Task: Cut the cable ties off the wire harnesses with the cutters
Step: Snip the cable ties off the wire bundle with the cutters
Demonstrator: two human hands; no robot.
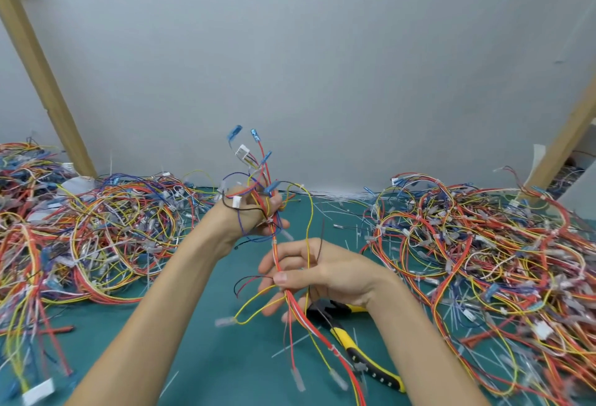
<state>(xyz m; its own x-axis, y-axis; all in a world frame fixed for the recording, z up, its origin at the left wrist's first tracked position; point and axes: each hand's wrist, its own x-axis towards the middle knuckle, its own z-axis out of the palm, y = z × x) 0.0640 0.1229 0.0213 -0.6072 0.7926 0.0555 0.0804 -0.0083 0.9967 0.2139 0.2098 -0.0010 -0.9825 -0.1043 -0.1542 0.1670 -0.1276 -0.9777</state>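
Note:
My left hand is raised over the green mat and grips the upper part of a wire harness of red, orange, yellow and blue wires; blue terminals and a white connector stick up above the fist. My right hand sits lower and pinches the same bundle between thumb and fingers, with the loose ends hanging down toward me. A white cable tie still wraps the hanging red wires. The yellow-and-black cutters lie on the mat under my right wrist, held by neither hand.
A large pile of tangled harnesses fills the left side, and another pile covers the right. Cut tie scraps litter the green mat near the grey wall. Wooden posts lean at both edges.

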